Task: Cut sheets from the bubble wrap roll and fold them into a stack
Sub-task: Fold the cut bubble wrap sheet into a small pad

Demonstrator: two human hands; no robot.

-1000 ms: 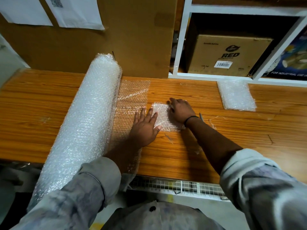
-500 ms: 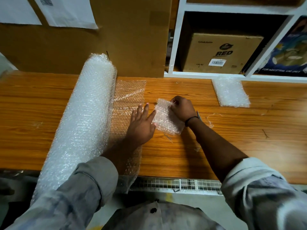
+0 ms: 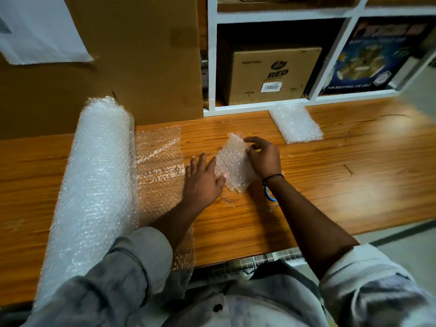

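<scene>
The right grip (image 3: pixel 262 156) curls round the right edge of a folded bubble wrap sheet (image 3: pixel 232 161), which tilts up off the bench (image 3: pixel 342 190). The left grip (image 3: pixel 203 181), fingers straight, touches the sheet's left edge. Left of that grip lies the bubble wrap roll (image 3: pixel 94 185); beyond the right grip and to its right rests a stack of folded sheets (image 3: pixel 296 123).

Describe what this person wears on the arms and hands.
No gloves on the left hand or right hand. The left sleeve and right sleeve are mottled grey cloth, pushed up near the elbows. A thin black band circles the right wrist; a blue loop beside it may be separate.
</scene>
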